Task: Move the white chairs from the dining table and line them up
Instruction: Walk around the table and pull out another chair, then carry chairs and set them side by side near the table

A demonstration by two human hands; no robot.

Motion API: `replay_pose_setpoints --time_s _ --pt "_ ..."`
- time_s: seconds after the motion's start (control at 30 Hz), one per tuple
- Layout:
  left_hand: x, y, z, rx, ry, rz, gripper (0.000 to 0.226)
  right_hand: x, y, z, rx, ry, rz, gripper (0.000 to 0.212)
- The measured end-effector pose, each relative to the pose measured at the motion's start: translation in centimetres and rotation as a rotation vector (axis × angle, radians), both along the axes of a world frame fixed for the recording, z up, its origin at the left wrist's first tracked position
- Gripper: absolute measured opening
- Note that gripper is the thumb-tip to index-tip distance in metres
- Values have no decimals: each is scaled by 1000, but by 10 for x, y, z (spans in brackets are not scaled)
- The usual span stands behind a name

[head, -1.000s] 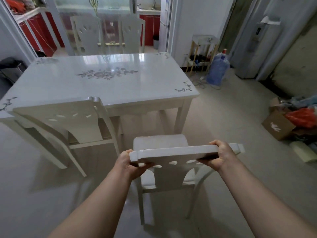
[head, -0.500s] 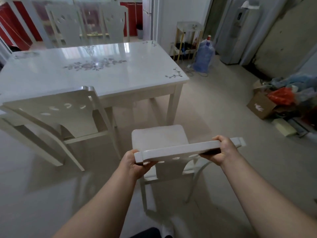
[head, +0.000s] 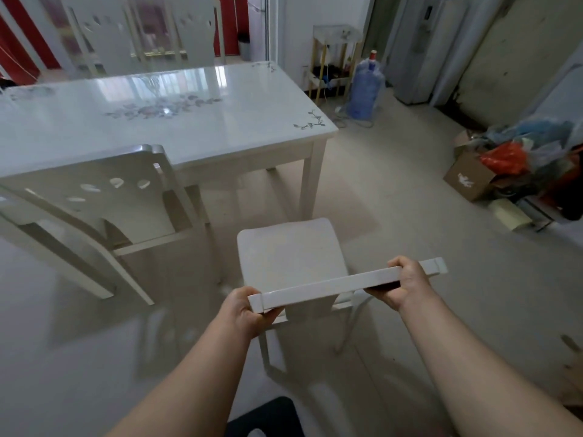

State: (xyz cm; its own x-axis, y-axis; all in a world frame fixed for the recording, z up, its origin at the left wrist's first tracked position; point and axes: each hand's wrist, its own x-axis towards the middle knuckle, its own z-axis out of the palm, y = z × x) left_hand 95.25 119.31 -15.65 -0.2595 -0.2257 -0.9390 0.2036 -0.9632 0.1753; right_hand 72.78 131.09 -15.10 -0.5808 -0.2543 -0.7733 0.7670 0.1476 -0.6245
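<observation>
While both hands grasp the top rail, left hand at its end, right hand near the other, the white chair stands clear of the dining table; lift evenly; keep legs off floor; avoid neighbouring chair.

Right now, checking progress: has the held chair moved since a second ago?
Yes. The chair has drawn back from the dining table toward the person, its rail's left end most.

The glossy white rectangular dining table bears a grey-pink flower spray at its centre and dark vine sprigs at two corners. The white wooden chair has a pale beige seat. The translucent blue water jug has a red cap.
</observation>
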Motion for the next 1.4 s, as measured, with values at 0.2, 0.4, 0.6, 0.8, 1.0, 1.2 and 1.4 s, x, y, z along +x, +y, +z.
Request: replay_pose_setpoints --time_s 0.2,0.4,0.6,0.8,1.0,1.2,1.4 --pt "4 11 -5 32 -28 83 40 4 9 -3 -18 -44 -36 14" --pt "7 36 0 12 -73 123 32 11 27 -9 -10 -67 -30 12" --pt "10 40 5 -120 -197 107 40 21 33 5 -55 -138 106 11" --pt "15 47 39 -194 -283 84 26 42 49 47 11 -244 550 51" --pt "29 43 76 -276 -243 136 51 60 31 85 -46 -119 642 45" --pt "72 25 102 -317 -89 216 59 103 -26 110 -106 -77 663 52" --pt "128 -22 116 -361 -22 334 61 150 -88 111 -120 -104 717 55"
